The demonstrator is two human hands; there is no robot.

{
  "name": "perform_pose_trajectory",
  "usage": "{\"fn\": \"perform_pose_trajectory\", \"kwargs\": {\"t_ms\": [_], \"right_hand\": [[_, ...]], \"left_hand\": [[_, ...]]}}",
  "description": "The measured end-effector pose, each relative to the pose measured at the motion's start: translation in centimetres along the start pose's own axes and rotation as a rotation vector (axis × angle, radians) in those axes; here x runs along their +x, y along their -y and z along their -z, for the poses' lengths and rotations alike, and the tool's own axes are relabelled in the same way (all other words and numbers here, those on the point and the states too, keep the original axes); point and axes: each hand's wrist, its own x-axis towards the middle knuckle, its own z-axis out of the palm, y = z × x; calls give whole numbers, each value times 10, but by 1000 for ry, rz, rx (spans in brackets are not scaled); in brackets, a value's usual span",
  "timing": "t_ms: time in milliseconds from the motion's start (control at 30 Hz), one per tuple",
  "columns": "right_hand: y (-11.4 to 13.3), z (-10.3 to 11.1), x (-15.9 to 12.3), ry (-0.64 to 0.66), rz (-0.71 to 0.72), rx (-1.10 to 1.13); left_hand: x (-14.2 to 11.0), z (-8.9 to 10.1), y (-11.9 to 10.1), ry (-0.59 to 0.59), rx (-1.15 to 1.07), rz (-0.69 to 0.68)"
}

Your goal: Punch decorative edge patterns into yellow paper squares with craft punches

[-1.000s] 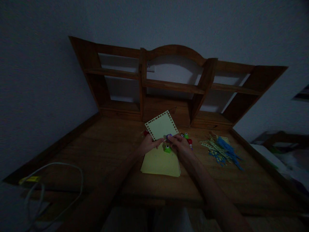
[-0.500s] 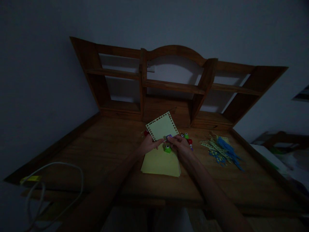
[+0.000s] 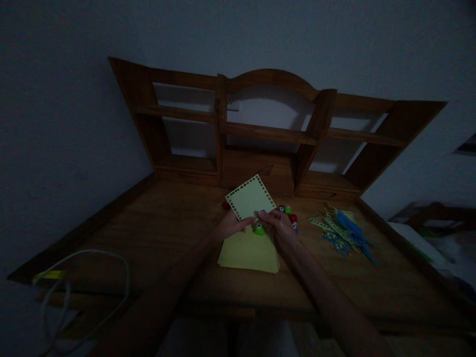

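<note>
A pale yellow sheet of paper [image 3: 250,198] with small holes punched along its edges is tilted up in front of me. My left hand [image 3: 231,225] pinches its lower left edge, thumb on top. At the lower right edge my right hand [image 3: 279,223] grips a small purple paper punch [image 3: 263,213], mostly hidden by the fingers. Just below the hands a green paper punch with an eye [image 3: 259,229] rests on a stack of yellow paper [image 3: 248,255]. Beyond my right hand are several more small punches, including a red one [image 3: 293,218] and a green one [image 3: 287,209].
Punched yellow strips [image 3: 327,223] and blue shreds [image 3: 351,230] lie in a pile to the right. A red object [image 3: 225,204] is partly hidden behind the left hand. The wooden shelf [image 3: 260,130] stands at the back; a white cable [image 3: 126,277] loops at the left.
The yellow sheet has turned slightly, and its top corner has shifted a little to the left. Both hands stay at nearly the same place.
</note>
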Motion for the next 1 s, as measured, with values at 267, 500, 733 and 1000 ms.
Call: {"fn": "perform_pose_trajectory", "kwargs": {"t_ms": [267,500,733,1000], "right_hand": [[0,1,1,16,18,-101],[5,-5,0,31,0,-115],[7,-6,-2,41,-23,-38],[3,1,10,18,-45,59]], "left_hand": [[-2,-1,-6,0,-52,48],[1,-1,-9,-48,-82,36],[3,2,-13,-188,-100,58],[0,2,-18,-186,-127,64]]}}
